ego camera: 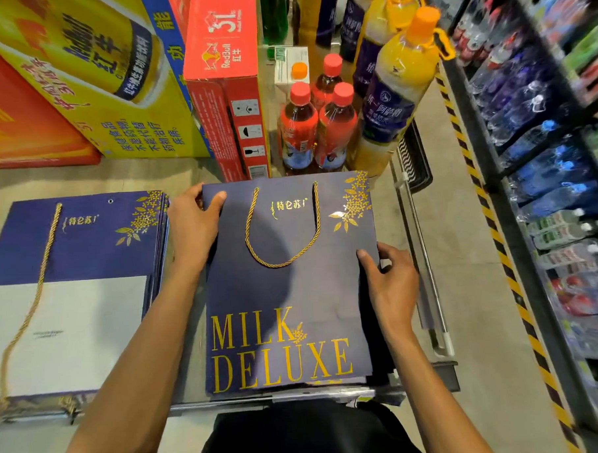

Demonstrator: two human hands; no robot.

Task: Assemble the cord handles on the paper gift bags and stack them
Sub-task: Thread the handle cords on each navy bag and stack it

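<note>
Squaring the finished bag (286, 288) on its pile, I have my left hand (191, 224) at the top left corner, thumb lying on the face and fingers (186, 198) curled round the edge. My right hand (391, 284) is at the right edge, thumb on the face and fingers hooked loosely behind. Neither hand is clenched; both pinch the paper lightly, I judge so as to line it up over the bags beneath, whose edges peek out at the bottom. The cord (282, 227) already hangs in a loop from both holes, so this bag looks done. To the left, well apart on the surface (182, 169), lies the other pile (70, 287); its top bag carries a loose cord (36, 289) and one bare hole, probably waiting its turn.
</note>
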